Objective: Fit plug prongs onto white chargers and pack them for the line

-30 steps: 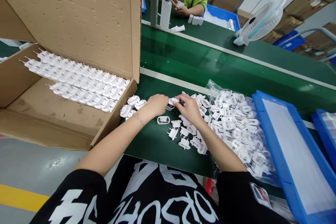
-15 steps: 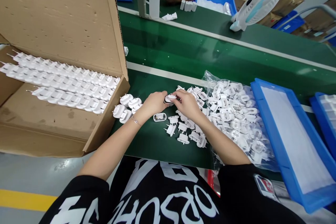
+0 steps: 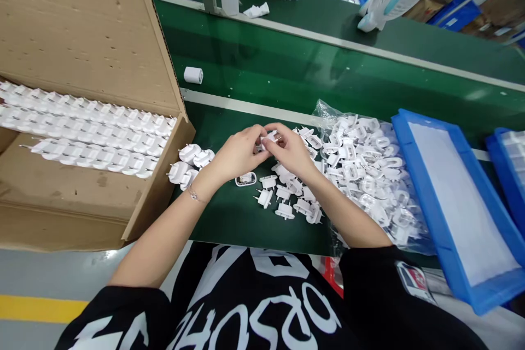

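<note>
Left hand (image 3: 235, 154) and right hand (image 3: 292, 150) clamped together on one small white plastic plug piece (image 3: 267, 137) (partly hidden), mid green worktable (image 3: 229, 219), loose white plug parts (image 3: 287, 199) toward its near edge, open cardboard box (image 3: 82, 27) at the left edge.

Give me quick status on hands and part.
Left hand, right hand: both pinching one white plug part. Held over green bench. Loose plug parts beside, nothing blocking.

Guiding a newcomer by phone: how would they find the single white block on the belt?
Start at the big cardboard box on the left. Just past its upright flap, a white block lies on the green belt. It is alone, unlike the piled plug parts.
</note>
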Tool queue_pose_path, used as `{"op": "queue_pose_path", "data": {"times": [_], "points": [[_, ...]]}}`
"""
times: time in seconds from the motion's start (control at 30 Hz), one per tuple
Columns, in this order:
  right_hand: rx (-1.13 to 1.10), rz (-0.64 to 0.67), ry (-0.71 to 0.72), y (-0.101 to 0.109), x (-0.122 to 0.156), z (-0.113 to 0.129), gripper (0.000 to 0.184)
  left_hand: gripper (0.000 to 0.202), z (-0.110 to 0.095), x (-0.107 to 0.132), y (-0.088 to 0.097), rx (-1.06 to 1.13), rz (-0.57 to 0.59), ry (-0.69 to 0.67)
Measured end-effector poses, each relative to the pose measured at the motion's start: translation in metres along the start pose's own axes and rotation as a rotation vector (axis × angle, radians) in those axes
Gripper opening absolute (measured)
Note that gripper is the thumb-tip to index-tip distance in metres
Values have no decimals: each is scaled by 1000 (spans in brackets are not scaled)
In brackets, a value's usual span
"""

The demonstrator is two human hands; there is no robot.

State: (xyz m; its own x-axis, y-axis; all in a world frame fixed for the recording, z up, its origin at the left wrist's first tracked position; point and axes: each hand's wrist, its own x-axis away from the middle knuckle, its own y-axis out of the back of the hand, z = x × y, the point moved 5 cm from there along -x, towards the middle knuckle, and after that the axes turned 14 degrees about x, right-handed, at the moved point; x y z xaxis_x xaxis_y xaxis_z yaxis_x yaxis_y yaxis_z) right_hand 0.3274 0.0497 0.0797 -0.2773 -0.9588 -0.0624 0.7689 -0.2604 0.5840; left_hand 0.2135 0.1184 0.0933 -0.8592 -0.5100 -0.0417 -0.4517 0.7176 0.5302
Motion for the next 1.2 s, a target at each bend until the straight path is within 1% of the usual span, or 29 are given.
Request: {"op": "queue_pose_path", "data": {"times": [0.07,0.1,0.13,0.17,0.2,0.23,0.27,0.3,0.37,0.43,0.5,0.57,0.63,0.67,0.7,0.77,0.8,0.87,0.93,1.0,1.03,1.1,1.2], "points": [[-168,109,32,-2,-3,3,28,20,0,-3,7,179,-80,-25],[-210,139,49,-2,-5,3,29,20,3,-5,9,301,-104,-23],[-199,132,71,1,-6,4,29,21,8,-6,10,426,-108,-12],[-134,84,100,5,-7,4,25,22,13,-6,9,529,-98,6],[-35,13,139,10,-8,5,20,24,17,-6,8,587,-84,31],[77,-60,183,14,-8,6,15,27,22,-5,7,585,-68,63],[180,-114,224,16,-7,7,11,31,26,-3,6,525,-50,104],[267,-132,257,16,-6,7,9,38,30,0,5,419,-35,146],[391,-70,287,10,-4,5,7,55,35,5,2,158,5,225],[481,27,278,1,-3,0,7,64,37,7,-3,-62,48,273],[538,76,266,-7,-1,-4,8,60,38,6,-9,-181,76,279],[565,86,259,-11,-1,-7,8,44,38,2,-15,-230,93,271],[587,96,261,-14,-2,-6,9,25,37,-1,-19,-247,98,265],[607,104,259,-14,-3,-5,9,19,37,-2,-20,-250,92,261],[636,117,253,-14,-4,-3,8,15,37,-2,-20,-253,78,256],[715,152,229,-13,-7,0,6,17,37,0,-20,-224,65,243],[756,175,215,-12,-8,1,4,20,39,1,-21,-173,69,243],[815,220,194,-10,-11,4,1,24,43,4,-22,11,71,255],[834,252,182,-10,-12,4,2,23,48,7,-24,216,45,267],[836,260,178,-10,-12,4,1,18,53,8,-26,315,9,260],[835,257,179,-10,-11,3,2,16,54,8,-27,317,-2,251],[827,248,188,-13,-9,0,6,14,53,7,-26,252,-29,238],[784,220,217,-15,-6,-4,11,13,45,6,-21,62,-37,236]]}}
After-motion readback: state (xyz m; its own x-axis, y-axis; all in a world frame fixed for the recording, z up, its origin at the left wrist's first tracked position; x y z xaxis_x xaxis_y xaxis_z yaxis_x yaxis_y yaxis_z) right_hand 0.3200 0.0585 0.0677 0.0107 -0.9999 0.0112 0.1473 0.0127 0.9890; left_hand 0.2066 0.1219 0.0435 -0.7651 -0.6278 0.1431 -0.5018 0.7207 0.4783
